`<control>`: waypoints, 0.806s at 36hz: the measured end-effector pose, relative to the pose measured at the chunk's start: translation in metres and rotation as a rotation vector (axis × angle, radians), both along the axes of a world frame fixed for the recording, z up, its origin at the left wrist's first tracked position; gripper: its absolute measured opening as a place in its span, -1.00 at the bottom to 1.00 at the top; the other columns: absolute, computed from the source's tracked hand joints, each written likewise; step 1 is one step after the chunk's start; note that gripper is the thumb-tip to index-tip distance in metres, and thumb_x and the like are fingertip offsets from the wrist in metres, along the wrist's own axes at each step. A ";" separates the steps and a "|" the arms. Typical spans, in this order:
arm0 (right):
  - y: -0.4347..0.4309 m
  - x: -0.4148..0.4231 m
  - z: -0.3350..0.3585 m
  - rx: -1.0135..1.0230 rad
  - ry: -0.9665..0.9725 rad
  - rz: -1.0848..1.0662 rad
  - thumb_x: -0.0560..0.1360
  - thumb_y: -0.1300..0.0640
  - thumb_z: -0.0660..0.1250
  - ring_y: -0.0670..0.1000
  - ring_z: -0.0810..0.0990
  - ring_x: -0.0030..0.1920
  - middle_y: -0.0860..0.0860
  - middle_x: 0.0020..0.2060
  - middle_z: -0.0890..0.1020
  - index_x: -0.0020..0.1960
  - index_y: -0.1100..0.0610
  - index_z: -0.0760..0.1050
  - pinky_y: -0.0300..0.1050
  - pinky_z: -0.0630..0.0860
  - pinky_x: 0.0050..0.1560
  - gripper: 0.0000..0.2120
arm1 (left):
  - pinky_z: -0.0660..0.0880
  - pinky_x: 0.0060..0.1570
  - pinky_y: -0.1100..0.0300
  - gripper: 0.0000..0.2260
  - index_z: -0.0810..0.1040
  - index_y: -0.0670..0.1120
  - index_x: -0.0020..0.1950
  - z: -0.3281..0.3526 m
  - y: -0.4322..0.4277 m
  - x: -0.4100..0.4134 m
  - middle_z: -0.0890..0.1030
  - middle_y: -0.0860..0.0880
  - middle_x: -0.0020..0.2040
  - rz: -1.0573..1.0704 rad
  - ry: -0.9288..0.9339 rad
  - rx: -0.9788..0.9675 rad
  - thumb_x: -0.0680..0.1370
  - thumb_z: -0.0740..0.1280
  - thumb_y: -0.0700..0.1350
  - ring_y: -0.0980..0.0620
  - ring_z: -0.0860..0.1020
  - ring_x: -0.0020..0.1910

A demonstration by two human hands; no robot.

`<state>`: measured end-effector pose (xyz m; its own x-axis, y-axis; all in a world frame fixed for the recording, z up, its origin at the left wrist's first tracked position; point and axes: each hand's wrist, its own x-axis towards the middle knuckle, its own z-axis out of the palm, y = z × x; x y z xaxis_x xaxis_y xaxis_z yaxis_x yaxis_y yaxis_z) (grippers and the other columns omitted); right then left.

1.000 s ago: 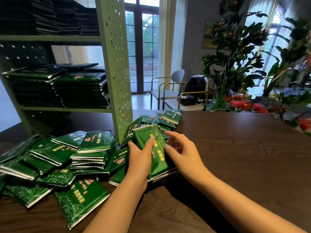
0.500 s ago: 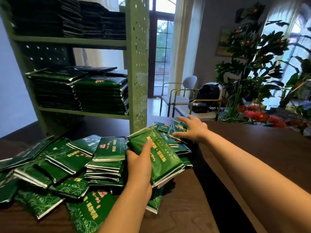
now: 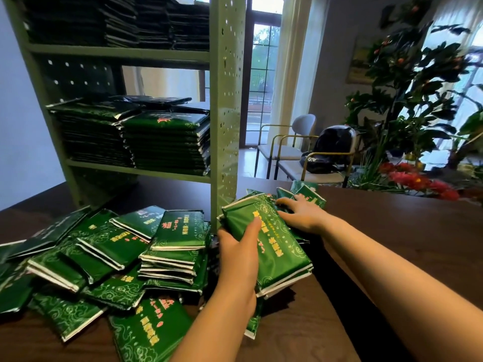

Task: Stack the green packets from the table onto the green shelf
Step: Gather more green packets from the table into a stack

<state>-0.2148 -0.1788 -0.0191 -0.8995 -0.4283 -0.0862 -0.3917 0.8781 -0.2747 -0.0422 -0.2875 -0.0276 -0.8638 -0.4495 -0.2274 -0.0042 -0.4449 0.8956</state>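
My left hand (image 3: 239,259) grips a small stack of green packets (image 3: 277,246) from its left side, thumb lying across the top one. My right hand (image 3: 303,214) reaches past that stack and rests, fingers spread, on loose packets (image 3: 309,195) at the table's far side by the shelf post. Several more green packets (image 3: 109,254) lie heaped on the dark table (image 3: 392,244) to the left. The green shelf (image 3: 224,105) stands behind, with packet stacks (image 3: 164,142) on its middle level and darker stacks on the level above.
Beyond the table stand two chairs (image 3: 300,150), one with a dark bag (image 3: 332,150) on it. Leafy plants (image 3: 418,100) and red flowers (image 3: 418,181) fill the right background. Bare table top stretches to the right of my arms.
The camera has tilted up and left, showing more shelf. My right hand went from the held stack out to the far packets and now lies lower on them. My left hand keeps its grip.
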 end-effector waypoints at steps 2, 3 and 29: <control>0.006 0.012 0.001 0.042 0.025 0.042 0.41 -0.45 0.03 0.26 0.29 0.40 0.21 0.48 0.17 0.44 -0.18 0.24 0.13 0.25 0.41 -0.33 | 0.49 0.23 -0.17 -0.34 0.19 0.05 0.53 0.002 0.001 0.001 0.49 -0.09 0.37 0.005 -0.002 0.005 0.51 0.42 0.05 -0.14 0.53 0.26; 0.010 0.018 0.000 0.059 0.039 0.066 0.49 -0.37 0.05 0.25 0.30 0.40 0.20 0.48 0.17 0.44 -0.18 0.24 0.11 0.26 0.41 -0.43 | 0.50 0.21 -0.17 -0.34 0.20 0.05 0.53 0.003 0.002 0.001 0.50 -0.10 0.35 0.006 -0.001 0.009 0.51 0.42 0.04 -0.15 0.54 0.24; 0.114 0.120 0.004 -0.119 0.329 -0.242 0.63 -0.05 0.05 0.17 0.48 0.17 0.06 0.19 0.52 0.49 -0.12 0.13 0.03 0.44 -0.01 -0.57 | 0.49 0.24 -0.15 -0.46 0.33 0.00 0.44 0.008 0.007 0.017 0.56 -0.04 0.27 0.001 0.089 -0.115 0.51 0.42 0.04 -0.12 0.55 0.22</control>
